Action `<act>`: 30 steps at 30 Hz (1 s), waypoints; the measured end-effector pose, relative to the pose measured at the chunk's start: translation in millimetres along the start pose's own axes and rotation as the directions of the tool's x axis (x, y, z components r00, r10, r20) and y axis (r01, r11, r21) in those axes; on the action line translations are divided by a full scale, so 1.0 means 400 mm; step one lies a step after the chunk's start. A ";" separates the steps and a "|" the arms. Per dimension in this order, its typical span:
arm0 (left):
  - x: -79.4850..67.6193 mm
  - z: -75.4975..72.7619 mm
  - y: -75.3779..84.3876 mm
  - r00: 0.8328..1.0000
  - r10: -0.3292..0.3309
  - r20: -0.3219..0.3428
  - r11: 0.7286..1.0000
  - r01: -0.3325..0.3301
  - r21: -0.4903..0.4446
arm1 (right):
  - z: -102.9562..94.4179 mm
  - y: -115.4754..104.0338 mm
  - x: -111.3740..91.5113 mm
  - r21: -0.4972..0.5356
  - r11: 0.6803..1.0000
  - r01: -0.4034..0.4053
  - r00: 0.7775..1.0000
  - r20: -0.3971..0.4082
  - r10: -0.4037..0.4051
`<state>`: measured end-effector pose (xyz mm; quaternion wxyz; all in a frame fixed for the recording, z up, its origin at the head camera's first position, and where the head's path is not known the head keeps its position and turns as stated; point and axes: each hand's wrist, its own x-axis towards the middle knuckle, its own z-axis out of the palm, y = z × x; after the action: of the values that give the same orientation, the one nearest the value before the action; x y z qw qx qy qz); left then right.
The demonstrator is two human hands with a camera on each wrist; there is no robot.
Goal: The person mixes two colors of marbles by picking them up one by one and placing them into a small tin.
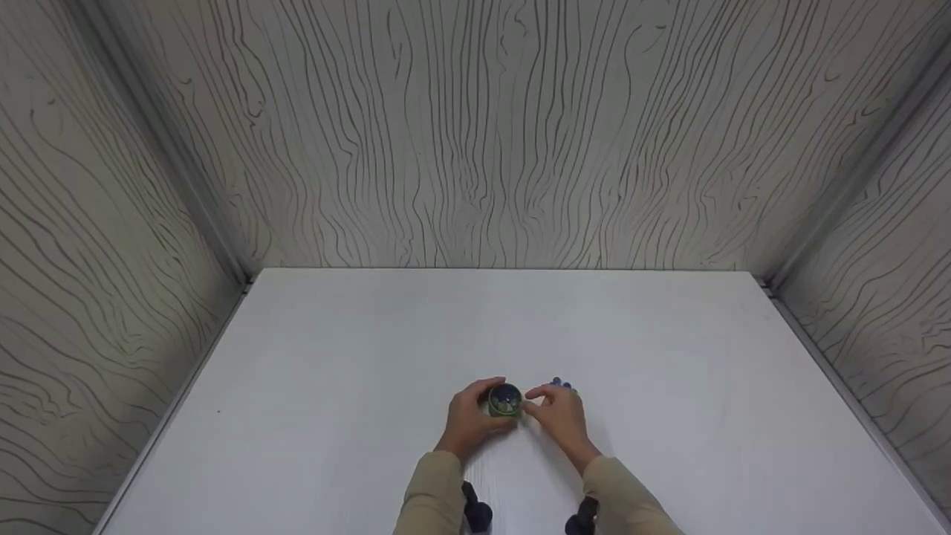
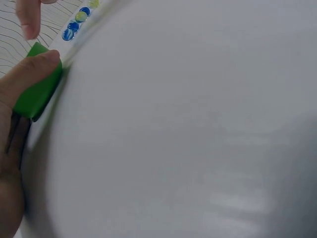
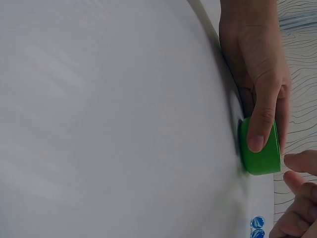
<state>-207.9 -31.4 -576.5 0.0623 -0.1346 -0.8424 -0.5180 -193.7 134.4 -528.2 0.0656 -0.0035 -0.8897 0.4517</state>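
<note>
My left hand (image 1: 468, 420) grips a small green cup (image 2: 39, 94), thumb on the near side and fingers round the far side. The cup stands upright on the white table, and in the head view dark blue and green shapes show inside its round mouth. Beside the rim is my right hand (image 1: 563, 416), its thumb and forefinger apart with nothing seen between them. Several blue and yellow glass marbles (image 2: 73, 26) lie on the table; in the head view some blue marbles (image 1: 557, 381) peek out past the right hand, which hides the others.
The white table (image 1: 334, 357) spreads out around both hands. Wood-grain patterned panels (image 1: 475, 134) rise at the back and on both sides. Dark wrist devices (image 1: 478, 515) sit by the beige sleeves (image 1: 431, 494).
</note>
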 end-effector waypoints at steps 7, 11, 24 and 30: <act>-0.001 0.002 -0.005 1.000 0.021 -0.010 1.000 -0.021 0.009 | -0.009 0.012 0.001 -0.006 0.998 -0.065 0.998 -0.008 0.065; 0.001 0.003 -0.006 1.000 0.003 -0.003 1.000 -0.003 0.005 | -0.017 0.016 0.002 0.007 0.996 -0.087 0.996 -0.007 0.087; 0.002 0.003 0.004 0.997 -0.069 0.014 0.997 0.070 -0.035 | -0.037 0.034 0.005 0.002 0.993 -0.120 0.992 -0.039 0.120; 0.003 0.001 0.009 0.996 -0.087 0.019 0.995 0.088 -0.040 | -0.047 0.040 0.010 0.019 0.989 -0.148 0.988 -0.035 0.149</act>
<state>-208.1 -29.2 -573.5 0.0295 -0.1033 -0.8371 -0.5364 -196.1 159.2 -529.5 0.0480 -0.0774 -0.8820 0.4624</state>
